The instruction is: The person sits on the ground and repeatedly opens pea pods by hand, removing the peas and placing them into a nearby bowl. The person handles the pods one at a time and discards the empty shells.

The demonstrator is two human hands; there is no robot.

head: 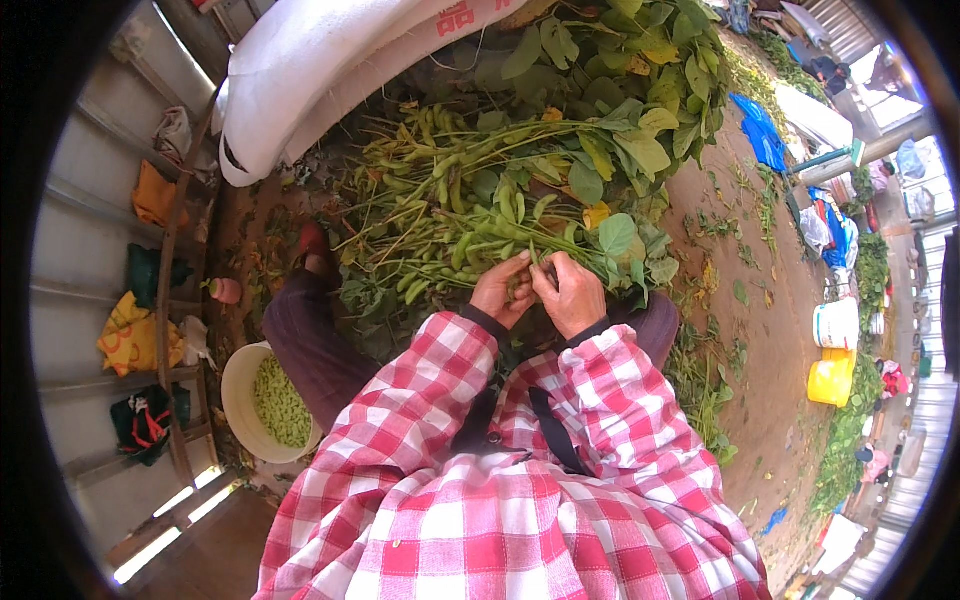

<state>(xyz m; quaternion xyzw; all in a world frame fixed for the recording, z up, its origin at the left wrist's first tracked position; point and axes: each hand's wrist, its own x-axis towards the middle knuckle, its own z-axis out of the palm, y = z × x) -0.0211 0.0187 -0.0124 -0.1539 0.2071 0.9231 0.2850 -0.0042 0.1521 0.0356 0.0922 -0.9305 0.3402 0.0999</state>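
Observation:
My left hand [505, 291] and my right hand [571, 294] meet at the fingertips over my lap. Between them is a green soybean pod [534, 255], pinched by both hands. Right beyond them lies a heap of cut soybean plants [465, 225], with pods mostly towards the left and leafy tops towards the right. To the left, beside my bent knee, a white plastic bucket [238, 405] holds many shelled green soybeans [281, 405]. What lies within the curled fingers is partly hidden.
A white woven sack [300, 67] leans over the heap's far left. Cloths and bags hang on the metal wall at left. Leaves litter the dirt floor at right, near a yellow bucket [829, 379] and a white bucket [835, 324]. Other people sit farther off at right.

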